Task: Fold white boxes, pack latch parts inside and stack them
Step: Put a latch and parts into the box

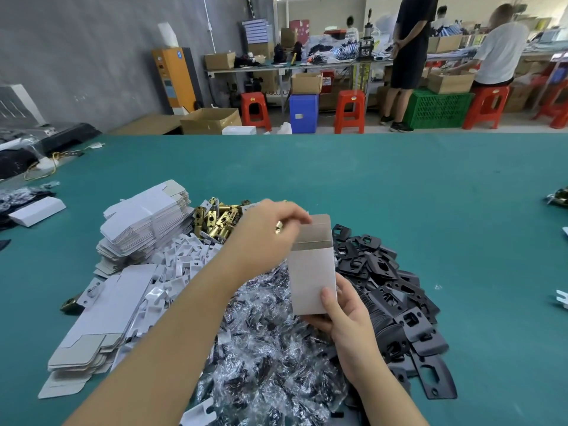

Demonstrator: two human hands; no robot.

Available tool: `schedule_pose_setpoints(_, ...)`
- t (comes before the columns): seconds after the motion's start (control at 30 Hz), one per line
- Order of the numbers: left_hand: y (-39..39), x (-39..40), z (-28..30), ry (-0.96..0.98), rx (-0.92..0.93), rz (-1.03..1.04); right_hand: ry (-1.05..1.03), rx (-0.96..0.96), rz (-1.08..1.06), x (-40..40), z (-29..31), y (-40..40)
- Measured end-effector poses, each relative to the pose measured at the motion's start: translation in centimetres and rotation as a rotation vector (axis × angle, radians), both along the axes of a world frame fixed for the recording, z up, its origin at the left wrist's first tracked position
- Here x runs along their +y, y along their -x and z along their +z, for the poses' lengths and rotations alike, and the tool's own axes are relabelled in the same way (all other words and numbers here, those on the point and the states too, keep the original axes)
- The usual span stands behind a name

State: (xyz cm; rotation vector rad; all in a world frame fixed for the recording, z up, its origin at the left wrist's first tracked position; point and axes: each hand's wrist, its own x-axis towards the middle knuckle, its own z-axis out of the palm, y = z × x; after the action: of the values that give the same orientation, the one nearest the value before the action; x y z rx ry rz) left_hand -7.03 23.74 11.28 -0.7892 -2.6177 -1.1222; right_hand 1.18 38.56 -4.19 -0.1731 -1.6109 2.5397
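Standing upright above the green surface, a white box is gripped at its lower end by the right hand, thumb on the near face. A brass latch part is pinched by the left hand at the box's open top. Flat box blanks, brass latches, bagged parts and black plates are heaped beneath.
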Motion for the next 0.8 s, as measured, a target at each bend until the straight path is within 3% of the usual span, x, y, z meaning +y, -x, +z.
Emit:
schedule_pose_setpoints(0.07,0.9,-1.2,-0.4,-0.214,0.017,0.134,0.005,0.000,-0.011,0.0,-0.1,0.0)
schedule_pose_setpoints(0.13,2.0,-2.5,-1.6,-0.242,-0.056,0.268,0.020,-0.005,-0.023,0.0,-0.2,0.1)
schedule_pose_setpoints(0.27,2.5,-3.9,-6.3,0.255,-0.283,0.267,0.055,-0.021,-0.046,0.0,-0.2,0.2)
schedule_pose_setpoints(0.37,1.8,-3.7,-9.2,0.460,-0.333,0.256,0.065,-0.021,-0.047,-0.1,-0.4,0.2)
schedule_pose_setpoints(0.8,3.1,-1.2,-11.0,0.586,-0.253,0.444,0.042,-0.026,-0.047,0.0,-0.6,0.3)
